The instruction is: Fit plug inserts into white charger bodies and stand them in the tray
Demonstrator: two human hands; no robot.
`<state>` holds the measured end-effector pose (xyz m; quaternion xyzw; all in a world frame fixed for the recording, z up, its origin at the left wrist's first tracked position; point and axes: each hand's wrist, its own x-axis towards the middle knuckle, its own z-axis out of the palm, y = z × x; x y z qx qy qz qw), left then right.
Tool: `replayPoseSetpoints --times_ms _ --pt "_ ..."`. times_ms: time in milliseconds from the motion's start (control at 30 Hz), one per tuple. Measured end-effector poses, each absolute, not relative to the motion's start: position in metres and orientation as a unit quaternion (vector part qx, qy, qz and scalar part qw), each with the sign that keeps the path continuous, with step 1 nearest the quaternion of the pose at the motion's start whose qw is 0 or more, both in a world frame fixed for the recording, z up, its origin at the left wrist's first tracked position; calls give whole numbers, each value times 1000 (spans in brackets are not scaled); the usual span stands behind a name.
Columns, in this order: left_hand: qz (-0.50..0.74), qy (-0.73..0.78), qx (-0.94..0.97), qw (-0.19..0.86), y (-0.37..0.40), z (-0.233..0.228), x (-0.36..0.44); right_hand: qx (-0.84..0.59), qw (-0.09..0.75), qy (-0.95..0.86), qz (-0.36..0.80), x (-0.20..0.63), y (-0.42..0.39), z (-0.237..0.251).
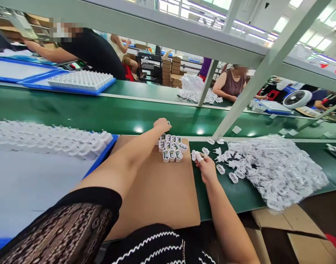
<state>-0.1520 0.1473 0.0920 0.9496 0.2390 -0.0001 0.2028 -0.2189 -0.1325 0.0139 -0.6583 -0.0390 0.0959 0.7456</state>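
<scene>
My left hand (161, 125) reaches forward over the far edge of a brown cardboard sheet (157, 194) and pinches a small white plug part at its fingertips. Just below it, a cluster of white charger housings (171, 148) stands upright in rows on the cardboard. My right hand (205, 168) rests on the green table to the right of the cluster and holds a white plug part (197, 156). Loose white plug parts (228, 167) lie scattered right beside that hand.
A clear plastic bag full of white parts (280, 172) lies at the right. A blue tray with rows of white parts (47, 141) sits at the left. A green conveyor belt (102, 113) runs across behind. Other people work at the far side. A cardboard box (289, 234) stands below the table.
</scene>
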Motion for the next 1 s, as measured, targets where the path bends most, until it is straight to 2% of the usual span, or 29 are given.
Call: replayPoseSetpoints --times_ms 167,267,333,433,500,600,700,833,1000 --pt "55 231 956 174 149 112 -190 -612 771 -54 165 -224 -133 19" --pt "92 145 966 191 133 124 -257 -600 772 -81 192 -230 -134 20" --pt "51 76 968 234 113 122 -307 -631 747 -134 161 -235 -135 20" --pt "-20 2 961 277 82 96 -363 -717 649 -248 58 -243 -135 22" --pt "-20 -23 960 279 68 69 -381 -752 584 -303 26 -249 -134 26" --pt "34 -32 946 322 63 30 -387 -785 504 -359 15 -262 -132 37" --pt "120 -14 890 440 66 5 -385 -800 411 -436 -8 -276 -129 51" --pt "150 -14 830 537 68 -5 -386 -797 309 -518 -40 -290 -121 59" --pt "139 -7 819 557 69 -4 -385 -791 239 -559 -67 -294 -110 55"
